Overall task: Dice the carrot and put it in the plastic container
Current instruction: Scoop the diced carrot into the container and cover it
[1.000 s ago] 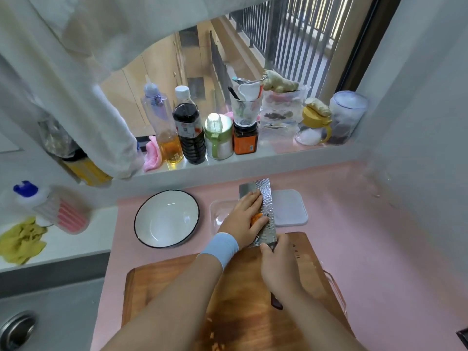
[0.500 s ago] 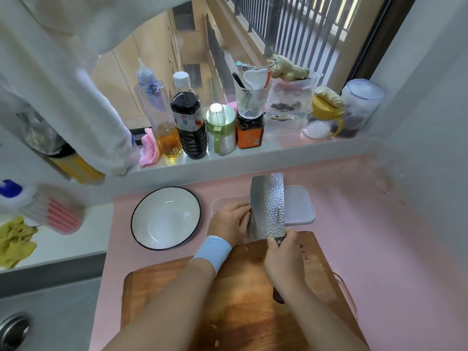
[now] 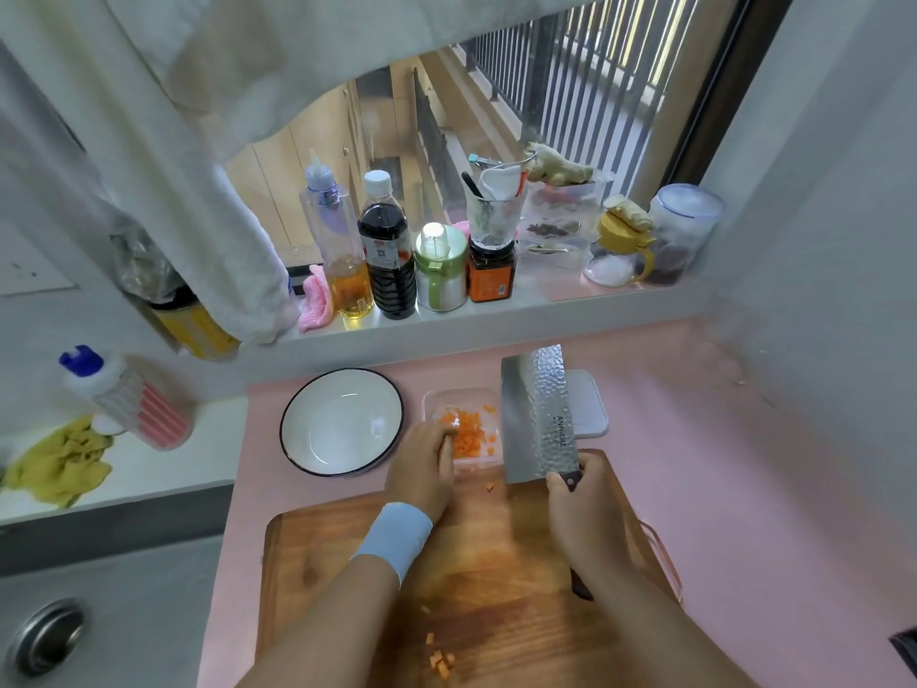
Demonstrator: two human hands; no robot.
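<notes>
A heap of diced carrot (image 3: 469, 432) lies in the clear plastic container (image 3: 430, 404) just beyond the wooden cutting board (image 3: 496, 578). My right hand (image 3: 585, 513) grips the handle of a hammered steel cleaver (image 3: 538, 414), whose blade is raised flat-side up beside the container. At the container's near-left edge my left hand (image 3: 422, 471), with a blue wristband, hovers with loosely curled fingers and holds nothing I can see. Several carrot cubes (image 3: 439, 657) remain on the board's near part, and one piece (image 3: 490, 487) lies at its far edge.
A white bowl with a dark rim (image 3: 342, 422) sits left of the container, and the container's lid (image 3: 588, 404) lies behind the blade. Bottles and jars (image 3: 387, 250) line the window sill. A sink (image 3: 44, 638) is at the left; a grey wall closes the right.
The cleaver has lifted and swung right off the container, and my left hand has drawn back from the blade. The diced carrot, hidden before, now lies in the container.
</notes>
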